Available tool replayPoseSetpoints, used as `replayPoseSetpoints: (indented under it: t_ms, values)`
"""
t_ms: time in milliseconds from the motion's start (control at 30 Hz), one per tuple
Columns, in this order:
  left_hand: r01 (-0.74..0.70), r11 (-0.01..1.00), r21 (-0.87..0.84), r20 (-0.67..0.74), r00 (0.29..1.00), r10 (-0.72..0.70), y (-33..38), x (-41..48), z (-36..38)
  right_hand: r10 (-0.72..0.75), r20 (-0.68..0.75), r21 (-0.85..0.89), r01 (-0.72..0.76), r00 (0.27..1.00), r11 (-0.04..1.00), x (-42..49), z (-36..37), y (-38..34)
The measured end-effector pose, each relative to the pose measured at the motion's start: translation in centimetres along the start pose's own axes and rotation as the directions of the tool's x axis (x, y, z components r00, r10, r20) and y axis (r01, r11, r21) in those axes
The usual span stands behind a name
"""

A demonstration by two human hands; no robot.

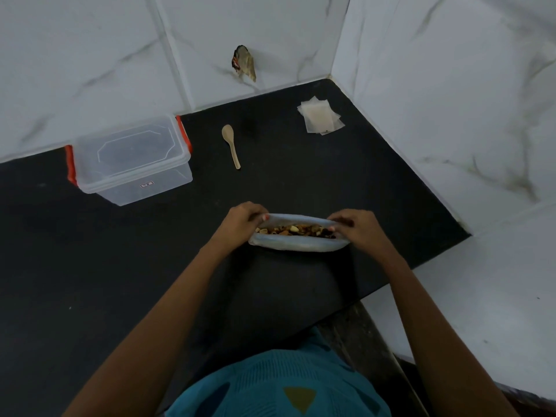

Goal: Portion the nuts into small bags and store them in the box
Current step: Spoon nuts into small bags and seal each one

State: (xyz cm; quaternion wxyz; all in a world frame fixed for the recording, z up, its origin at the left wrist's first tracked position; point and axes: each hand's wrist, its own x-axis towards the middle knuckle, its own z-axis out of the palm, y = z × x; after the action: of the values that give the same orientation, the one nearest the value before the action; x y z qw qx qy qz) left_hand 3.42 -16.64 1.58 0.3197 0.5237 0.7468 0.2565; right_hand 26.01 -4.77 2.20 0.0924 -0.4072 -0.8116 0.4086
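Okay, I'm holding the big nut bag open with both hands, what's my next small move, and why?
Probably free your right hand and pick up the wooden spoon: the nut bag is already open, your left hand can likely steady it alone, and the small bags lie flat, waiting.

You look down on a black table (pixel 90 266) set into a corner of white, grey-veined wall tiles (pixel 90 55). In the back wall, just above the table's far edge, you see a ragged hole (pixel 243 63) with something reddish and brownish inside. Your teal knitted top (pixel 270 386) shows at the bottom of the view.
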Motion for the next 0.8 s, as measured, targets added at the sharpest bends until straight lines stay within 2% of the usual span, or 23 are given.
replayPoseSetpoints:
  t_ms: [100,167,233,300,400,467,533,600,633,667,700,767,800]
  values:
    - [0.055,0.996,-0.064,0.1,0.994,-0.048,-0.1,0.5,-0.4,0.104,0.035,0.188,-0.109,0.994,0.976,0.7,-0.7,0.0]
    - [0.093,0.987,-0.129,0.141,0.987,-0.074,-0.3,0.8,-0.6,0.161,0.095,0.214,-0.178,0.982,0.96,1.3,-1.2,0.0]
    - [0.154,0.951,-0.269,0.129,0.984,-0.123,-0.4,0.9,-0.7,0.216,0.13,0.257,-0.243,0.968,0.935,1.7,-1.2,0.1]
    - [0.215,0.886,-0.41,0.119,0.976,-0.182,-0.5,1.0,-0.7,0.285,0.148,0.388,-0.32,0.947,0.864,2.0,-0.8,0.5]
    - [0.294,0.791,-0.536,0.144,0.956,-0.257,-0.5,1.4,-0.4,0.395,0.209,0.625,-0.433,0.895,0.65,2.2,0.0,1.1]
    - [0.339,0.671,-0.66,0.177,0.938,-0.299,-0.4,1.6,-0.2,0.423,0.277,0.764,-0.465,0.863,0.448,2.3,0.5,1.2]
    - [0.361,0.515,-0.778,0.213,0.922,-0.324,-0.4,1.9,0.0,0.411,0.336,0.846,-0.463,0.848,0.264,2.3,0.7,1.3]
    - [0.361,0.444,-0.82,0.226,0.917,-0.329,-0.4,2.0,0.1,0.395,0.36,0.877,-0.451,0.845,0.166,2.3,0.7,1.2]
    - [0.358,0.452,-0.817,0.22,0.918,-0.33,-0.4,2.1,0.1,0.396,0.351,0.873,-0.45,0.849,0.19,2.3,0.6,1.0]
    - [0.356,0.484,-0.8,0.209,0.92,-0.332,-0.5,1.9,0.1,0.404,0.322,0.85,-0.449,0.856,0.274,2.2,0.5,0.9]
    - [0.356,0.546,-0.758,0.192,0.922,-0.336,-0.8,1.8,0.1,0.42,0.264,0.788,-0.446,0.868,0.425,2.2,0.5,0.8]
    - [0.354,0.713,-0.605,0.148,0.93,-0.336,-1.3,1.2,0.2,0.433,0.104,0.537,-0.417,0.896,0.733,1.8,0.4,0.8]
    - [0.349,0.774,-0.529,0.119,0.933,-0.34,-1.5,0.9,0.3,0.42,0.029,0.43,-0.39,0.907,0.814,1.5,0.3,0.8]
